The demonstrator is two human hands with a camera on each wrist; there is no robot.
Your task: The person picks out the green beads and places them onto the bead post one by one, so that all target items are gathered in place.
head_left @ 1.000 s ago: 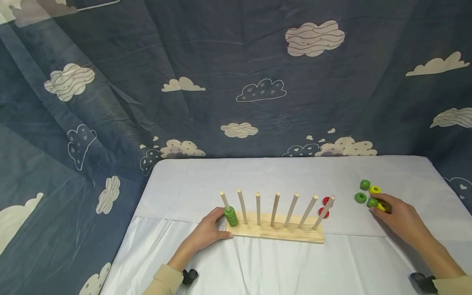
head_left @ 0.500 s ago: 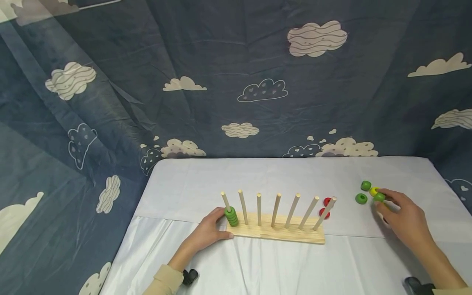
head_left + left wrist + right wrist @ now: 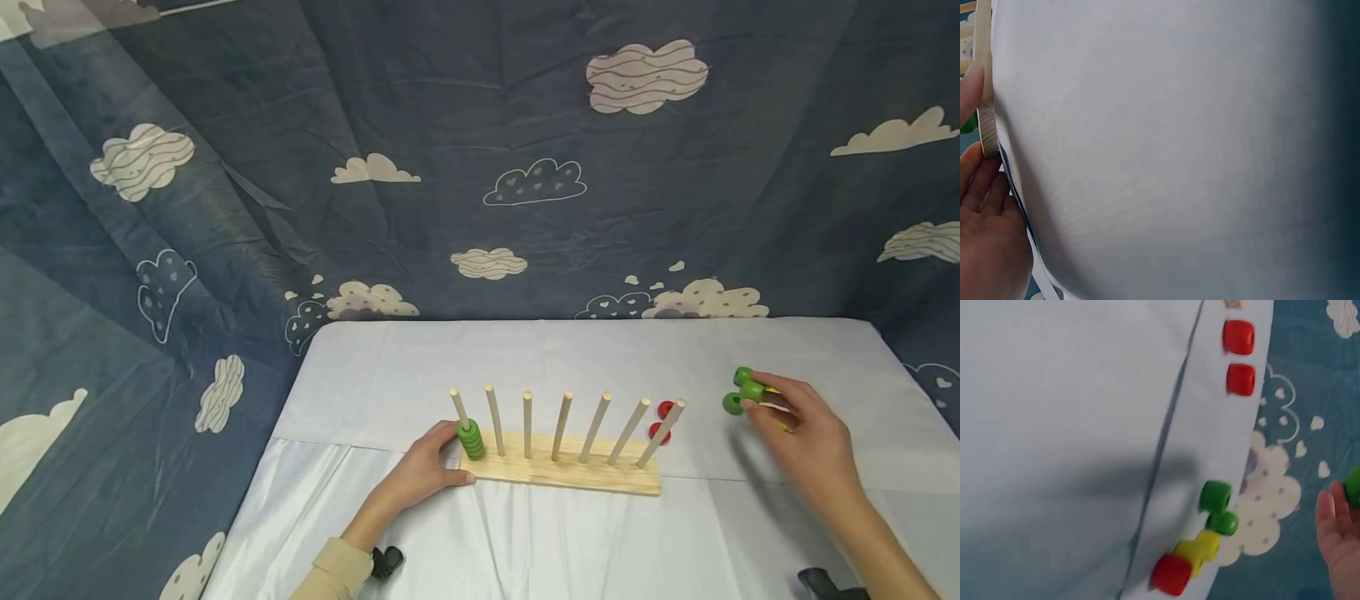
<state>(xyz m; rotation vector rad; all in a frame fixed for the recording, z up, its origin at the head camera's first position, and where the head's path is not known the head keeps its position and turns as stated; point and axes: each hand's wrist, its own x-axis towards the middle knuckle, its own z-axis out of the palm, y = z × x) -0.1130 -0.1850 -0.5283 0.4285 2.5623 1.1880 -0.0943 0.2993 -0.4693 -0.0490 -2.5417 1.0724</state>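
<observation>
A pale wooden peg board (image 3: 558, 467) with a row of upright pegs lies on the white cloth. Several green rings (image 3: 470, 440) are stacked on its leftmost peg. My left hand (image 3: 423, 468) grips the board's left end, thumb at the near edge; the left wrist view shows fingers (image 3: 982, 187) at the board's end. Above the cloth on the right, my right hand (image 3: 813, 442) pinches a green bead (image 3: 751, 391) between thumb and fingers. Two other green beads (image 3: 1215, 496) lie just beyond it. The right hand partly hides yellow beads (image 3: 1189, 555) in the head view.
Two red beads (image 3: 659, 432) lie behind the board's right end. Another red bead (image 3: 1171, 575) rests beside the yellow ones in the right wrist view. A dark curtain with cloud prints (image 3: 487, 265) hangs behind the white-covered table (image 3: 450, 350).
My right hand has picked up the green bead from the cluster, first shifting slightly right, then left and up in the head view. My left hand has stayed on the board.
</observation>
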